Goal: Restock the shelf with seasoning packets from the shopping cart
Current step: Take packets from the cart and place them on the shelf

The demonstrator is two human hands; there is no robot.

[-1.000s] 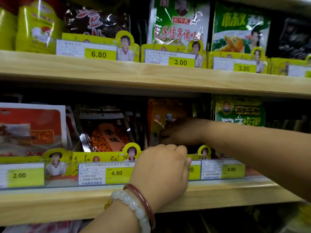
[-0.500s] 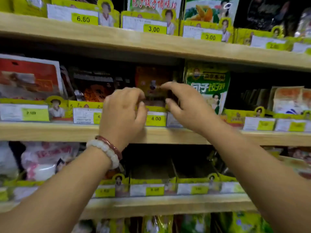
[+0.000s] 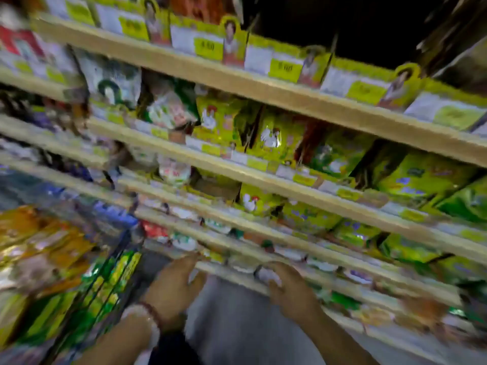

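Observation:
The picture is tilted and blurred. My left hand [image 3: 175, 283], with bead bracelets on the wrist, hangs low in front of the bottom shelf boards, fingers apart and empty. My right hand [image 3: 290, 288] is beside it to the right, fingers loosely curled, nothing visible in it. At the far left lies the shopping cart [image 3: 79, 272], heaped with orange and green seasoning packets [image 3: 39, 248]. The wooden shelf [image 3: 263, 180] runs diagonally across the view, stocked with yellow-green packets [image 3: 274, 143].
Yellow price tags [image 3: 209, 47] line each shelf edge. A grey floor [image 3: 232, 325] shows between my arms. The top right of the view is dark. Green packets [image 3: 421, 177] fill the right end of the shelves.
Both hands have left the orange packets on the middle shelf and dropped to the bottom shelves. My view has swung down and left, bringing the cart in.

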